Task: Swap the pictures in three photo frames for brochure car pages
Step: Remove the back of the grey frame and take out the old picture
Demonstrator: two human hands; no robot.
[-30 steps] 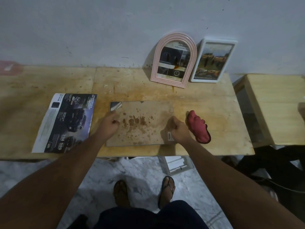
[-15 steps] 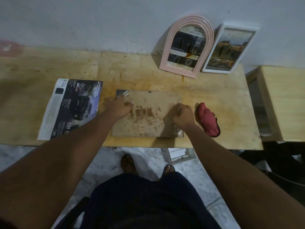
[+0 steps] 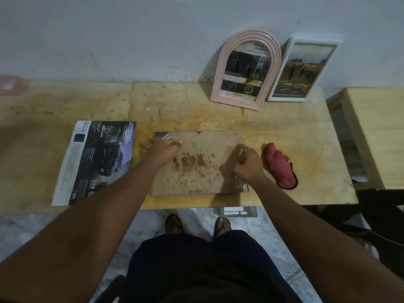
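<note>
Stained wooden table (image 3: pixel 306 132), near front edge: face-down frame (image 3: pixel 196 171), blotched backing up. Left hand (image 3: pixel 162 149) fingers curled over its far-left corner; right hand (image 3: pixel 248 162) fingers bunched, pinching its right edge. Brochure (image 3: pixel 98 158) left, red cloth (image 3: pixel 281 167) right. Pink arched frame (image 3: pixel 244 71) and white frame (image 3: pixel 302 68) lean on wall.

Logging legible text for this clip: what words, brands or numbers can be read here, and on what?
"POWERTRAIN & OFF-ROAD ABILITY": sideways heading on the brochure.
"GD": logo beside that heading.
Other print on the brochure: too small to read.
Page heading in the pink arched frame: blurred.
The sticker on the backing board: unreadable.
The white frame: no legible text.
</note>
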